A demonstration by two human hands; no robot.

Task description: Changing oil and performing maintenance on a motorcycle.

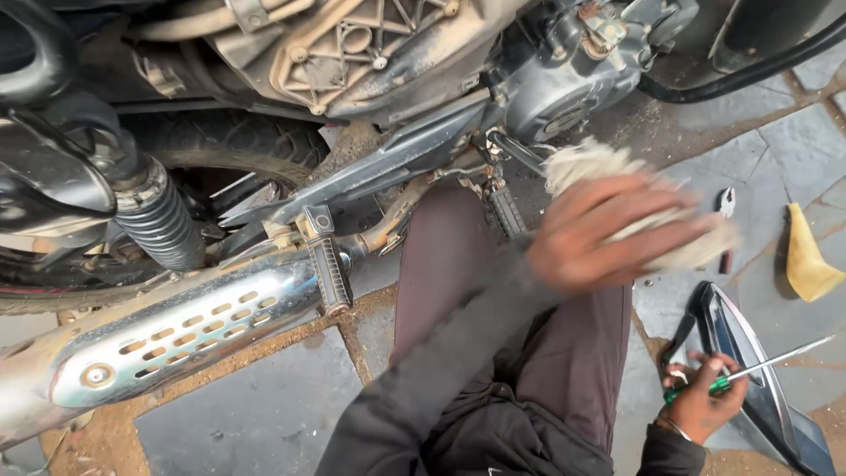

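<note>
My left hand [599,238] is blurred with motion and grips a wad of pale cotton waste [586,163], just below the motorcycle's engine cover [564,84] and beside a footpeg [507,207]. My dark sleeve runs down across my lap. Low at the right, my right hand [696,410] holds a green-handled screwdriver [775,360], its shaft pointing up and to the right. That hand rests against a black body panel [736,330] lying on the ground.
A chrome exhaust muffler [176,330] crosses the lower left, with a rear footpeg [328,264] above it. A shock absorber [159,220] and the rear tyre [229,141] are at the left. Pliers [725,204] and a yellow cloth [806,264] lie on the stone paving at the right.
</note>
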